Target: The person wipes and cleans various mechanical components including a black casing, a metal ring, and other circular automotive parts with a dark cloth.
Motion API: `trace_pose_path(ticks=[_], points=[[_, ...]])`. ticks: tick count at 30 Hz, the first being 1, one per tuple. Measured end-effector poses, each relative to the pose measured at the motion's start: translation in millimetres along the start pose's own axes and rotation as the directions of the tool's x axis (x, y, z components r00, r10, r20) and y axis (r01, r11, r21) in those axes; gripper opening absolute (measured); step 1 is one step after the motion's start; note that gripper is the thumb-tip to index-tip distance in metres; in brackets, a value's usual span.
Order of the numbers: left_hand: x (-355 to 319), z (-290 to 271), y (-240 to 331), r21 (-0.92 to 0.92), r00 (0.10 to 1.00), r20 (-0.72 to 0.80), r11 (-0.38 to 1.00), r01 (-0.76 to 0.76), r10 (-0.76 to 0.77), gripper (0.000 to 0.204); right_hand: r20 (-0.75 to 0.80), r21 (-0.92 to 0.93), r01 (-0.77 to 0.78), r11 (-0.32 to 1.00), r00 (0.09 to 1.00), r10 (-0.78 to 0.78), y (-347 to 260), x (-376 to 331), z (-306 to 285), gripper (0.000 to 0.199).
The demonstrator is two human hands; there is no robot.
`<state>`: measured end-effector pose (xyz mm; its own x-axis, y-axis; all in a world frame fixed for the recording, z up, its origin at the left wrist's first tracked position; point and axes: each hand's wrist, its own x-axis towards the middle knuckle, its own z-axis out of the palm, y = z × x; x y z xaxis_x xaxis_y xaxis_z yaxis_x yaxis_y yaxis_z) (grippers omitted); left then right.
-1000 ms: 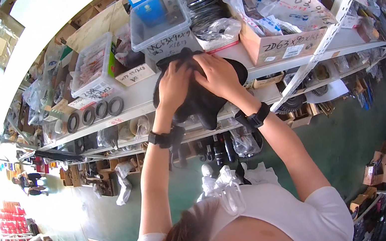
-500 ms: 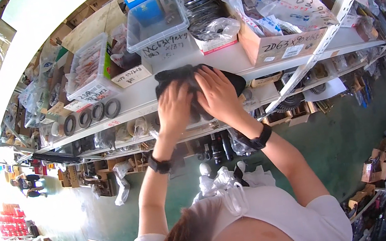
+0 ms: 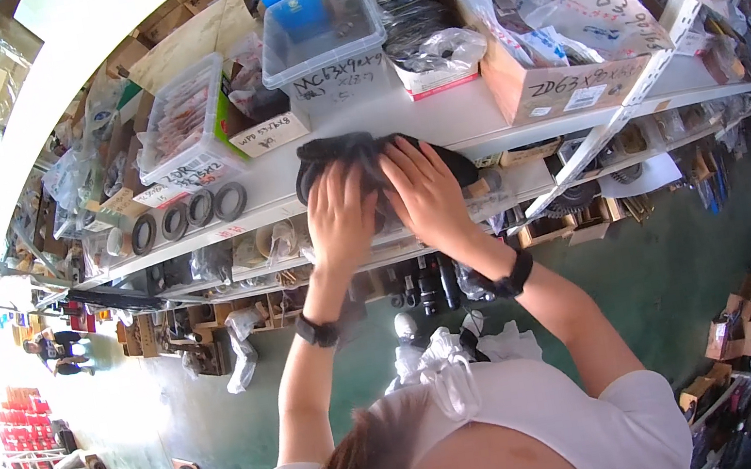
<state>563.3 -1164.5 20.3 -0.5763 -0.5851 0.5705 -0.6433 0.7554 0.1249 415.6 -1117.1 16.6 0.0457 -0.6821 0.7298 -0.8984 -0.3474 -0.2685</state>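
Note:
A soft black cloth-like bundle [image 3: 316, 157] lies at the front edge of the upper shelf; its exact kind is unclear. My left hand [image 3: 339, 211] rests on its left part, fingers stretched out and pointing away from me. On the right part lies my right hand [image 3: 425, 189], its fingers also long and slightly spread. The thumbs come close together in the middle, over a blurred dark patch. Part of the bundle is hidden under both palms. Each wrist wears a black band.
Behind the bundle stand a clear plastic box [image 3: 329, 75], a small carton with black rings [image 3: 437, 63] and a large cardboard box [image 3: 559, 92]. Several dark rings [image 3: 199, 208] stand at the left shelf edge. A slanting white post [image 3: 618, 122] is on the right. Someone stands far left.
The shelf has shifted slightly right in view. Against it, the bundle and both hands sit a little further left and nearer to me. Both hands stay on the bundle.

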Motion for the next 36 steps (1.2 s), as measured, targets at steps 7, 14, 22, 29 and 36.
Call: trace_pose_path(ticks=[7,14,22,29,36], points=[[26.0,6.3,-10.9,-0.075,0.996,0.077,0.996,0.057,-0.051,0.035,0.126,0.072,-0.115,0.991,0.986,0.105,14.0,26.8,10.0,0.034],[57.6,14.2,-34.4,-0.144,0.992,0.099,0.985,0.094,-0.081,0.033,0.289,0.124,-0.111,0.986,0.955,0.071,53.1,60.7,34.3,0.041],[14.0,8.1,-6.9,-0.057,0.999,-0.032,0.998,0.001,-0.003,0.036,0.088,0.022,-0.029,0.999,0.996,0.027,11.4,22.5,5.0,0.032],[45.0,15.2,-27.8,-0.06,0.994,0.07,0.994,0.089,-0.085,0.03,0.075,0.081,-0.026,0.996,0.997,0.02,32.8,55.4,38.5,0.027],[67.4,32.0,-21.9,-0.14,0.995,0.097,0.989,0.047,-0.034,0.031,0.281,0.002,-0.344,0.939,0.901,0.33,38.5,62.8,17.2,0.035]])
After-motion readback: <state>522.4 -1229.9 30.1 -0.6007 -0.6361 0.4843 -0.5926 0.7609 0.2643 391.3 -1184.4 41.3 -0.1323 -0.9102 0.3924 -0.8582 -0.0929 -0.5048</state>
